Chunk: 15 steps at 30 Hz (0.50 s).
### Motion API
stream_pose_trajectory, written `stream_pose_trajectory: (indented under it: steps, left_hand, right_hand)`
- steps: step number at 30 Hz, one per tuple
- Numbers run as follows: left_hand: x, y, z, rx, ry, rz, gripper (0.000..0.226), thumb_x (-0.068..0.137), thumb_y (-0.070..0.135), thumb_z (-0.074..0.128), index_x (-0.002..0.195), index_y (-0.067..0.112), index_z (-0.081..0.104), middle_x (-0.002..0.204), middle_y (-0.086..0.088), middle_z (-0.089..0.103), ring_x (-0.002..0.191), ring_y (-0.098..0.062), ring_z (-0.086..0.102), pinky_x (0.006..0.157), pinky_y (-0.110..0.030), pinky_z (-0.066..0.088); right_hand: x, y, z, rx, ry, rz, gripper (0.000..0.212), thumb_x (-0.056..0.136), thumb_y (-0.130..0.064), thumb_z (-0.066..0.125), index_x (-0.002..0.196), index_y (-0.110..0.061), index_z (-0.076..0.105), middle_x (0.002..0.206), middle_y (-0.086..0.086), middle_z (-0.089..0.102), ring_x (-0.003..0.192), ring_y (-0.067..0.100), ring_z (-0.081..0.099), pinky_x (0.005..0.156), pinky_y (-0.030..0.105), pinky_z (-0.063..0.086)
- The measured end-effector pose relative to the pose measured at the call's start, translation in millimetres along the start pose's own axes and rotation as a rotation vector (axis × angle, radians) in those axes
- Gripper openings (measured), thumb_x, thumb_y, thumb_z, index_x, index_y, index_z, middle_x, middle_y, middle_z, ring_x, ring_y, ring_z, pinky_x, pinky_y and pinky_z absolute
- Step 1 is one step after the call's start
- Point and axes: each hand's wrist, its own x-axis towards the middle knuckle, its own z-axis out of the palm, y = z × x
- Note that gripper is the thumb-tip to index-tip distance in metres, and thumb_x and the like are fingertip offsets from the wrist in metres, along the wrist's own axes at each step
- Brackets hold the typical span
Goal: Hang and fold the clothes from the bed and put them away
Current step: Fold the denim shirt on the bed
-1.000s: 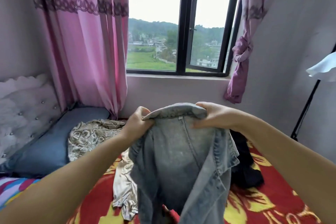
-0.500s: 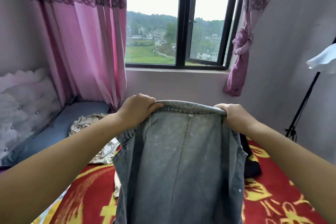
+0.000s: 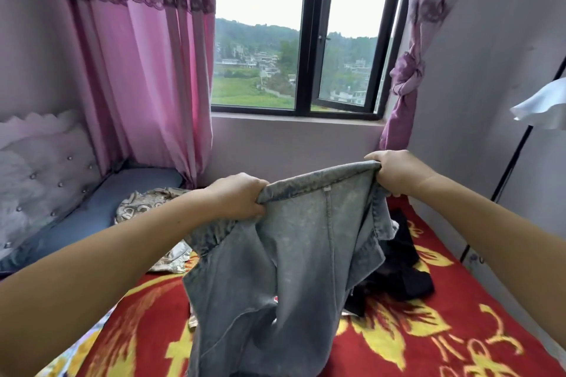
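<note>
One denim garment held up over the bed, left hand and right hand each clenched tight on an end of its top edge, right end higher. Two more garments on the red blanket: patterned one far left, black one right. Two pink curtains flanking one window.

The denim garment is hanging in front of the person, blocking the middle of the bed. Right of the garment, a black heap of clothes is lying close against it, while red blanket beyond that heap is lying bare toward the wall. Left of the garment, a patterned cloth is taking up space, with a blue pillow behind.
</note>
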Motion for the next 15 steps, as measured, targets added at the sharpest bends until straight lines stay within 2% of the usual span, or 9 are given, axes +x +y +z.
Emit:
stream_pose_trajectory:
  steps: [1,3,6,7,10,11,12,14,15]
  left_hand:
    - [1,0,-2,-0.068,0.010,-0.038,0.008,0.081,0.025,0.059,0.089,0.023,0.061,0.090,0.000,0.064,0.091,-0.025,0.063,0.072,-0.032,0.051]
    - [6,-4,-12,-0.256,0.074,-0.171,0.012,0.083,0.012,0.053,0.076,0.017,0.062,0.087,-0.008,0.067,0.085,-0.027,0.064,0.070,-0.029,0.050]
    - [11,-11,-27,-0.721,0.124,-0.356,0.026,0.085,0.000,0.045,0.074,0.009,0.067,0.079,-0.014,0.068,0.070,-0.027,0.064,0.068,-0.031,0.056]
    - [12,-13,-29,-0.884,0.126,-0.398,0.029,0.087,-0.003,0.042,0.076,0.008,0.067,0.076,-0.013,0.067,0.066,-0.026,0.064,0.066,-0.034,0.058]
    - [9,-11,-26,-1.158,0.129,-0.504,0.030,0.089,-0.008,0.038,0.077,0.007,0.061,0.067,-0.010,0.061,0.047,-0.017,0.061,0.048,-0.028,0.055]
    - [8,-8,-24,-1.211,0.110,-0.531,0.029,0.091,-0.009,0.036,0.077,0.006,0.058,0.066,-0.010,0.059,0.041,-0.014,0.059,0.044,-0.025,0.054]
    - [6,-6,-23,-1.283,0.078,-0.551,0.029,0.092,-0.009,0.034,0.078,0.005,0.055,0.065,-0.011,0.058,0.038,-0.012,0.058,0.041,-0.023,0.052]
    - [2,-4,-25,-1.474,0.018,-0.553,0.026,0.095,-0.007,0.032,0.083,0.003,0.052,0.063,-0.011,0.061,0.041,-0.013,0.061,0.043,-0.025,0.054]
    - [1,-6,-29,-1.578,-0.004,-0.527,0.023,0.096,-0.006,0.033,0.088,0.003,0.052,0.067,-0.012,0.063,0.048,-0.015,0.064,0.047,-0.027,0.056]
  right_hand:
    - [0,-2,0,0.010,-0.024,0.019,0.056,0.076,0.000,0.039,0.119,-0.028,0.061,0.080,0.003,0.067,0.053,0.018,0.058,0.066,0.036,0.057]
    - [1,-6,0,0.040,-0.002,0.026,0.054,0.073,-0.003,0.040,0.114,-0.029,0.062,0.077,0.004,0.068,0.059,0.021,0.061,0.069,0.037,0.057]
    - [1,-7,6,0.058,0.162,-0.012,0.045,0.081,-0.015,0.046,0.122,-0.029,0.054,0.099,0.010,0.068,0.079,0.026,0.059,0.072,0.036,0.052]
    - [-1,-8,10,0.091,0.125,0.003,0.044,0.082,-0.015,0.045,0.123,-0.028,0.051,0.101,0.011,0.066,0.078,0.025,0.060,0.069,0.035,0.054]
    - [-7,-14,25,0.299,-0.206,0.118,0.040,0.083,-0.006,0.039,0.116,-0.022,0.054,0.104,0.010,0.060,0.080,0.024,0.066,0.050,0.034,0.058]
    - [-6,-17,27,0.350,-0.278,0.139,0.038,0.084,-0.003,0.037,0.111,-0.020,0.057,0.101,0.010,0.061,0.075,0.023,0.067,0.046,0.032,0.056]
    - [-4,-20,27,0.402,-0.304,0.157,0.039,0.084,0.000,0.033,0.106,-0.018,0.059,0.091,0.010,0.062,0.062,0.020,0.067,0.041,0.029,0.053]
    - [2,-27,22,0.573,-0.282,0.209,0.041,0.086,0.005,0.025,0.099,-0.014,0.059,0.071,0.010,0.057,0.035,0.014,0.054,0.034,0.021,0.046]
    - [4,-29,17,0.699,-0.275,0.235,0.040,0.088,0.005,0.024,0.099,-0.013,0.058,0.068,0.010,0.057,0.032,0.014,0.053,0.034,0.021,0.046]
